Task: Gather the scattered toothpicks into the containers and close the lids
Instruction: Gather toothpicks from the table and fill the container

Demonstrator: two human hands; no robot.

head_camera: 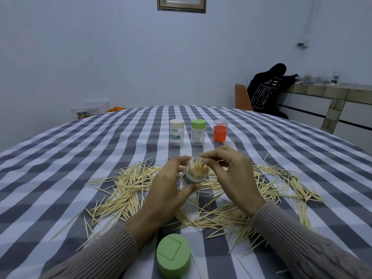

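Observation:
My left hand grips a clear toothpick container with a white label, lifted above the table and tilted toward me, its open mouth packed with toothpicks. My right hand is at the container's rim, its fingertips pinching toothpicks at the mouth. Many loose toothpicks lie scattered on the checked tablecloth around and under both hands. A green lid lies flat near the front edge. Farther back stand three containers: one with a white lid, one with a green lid, and an orange one upside down.
A person in dark clothing sits at the back right by an orange chair and a tiled counter. A plastic bin stands beyond the table's far left edge.

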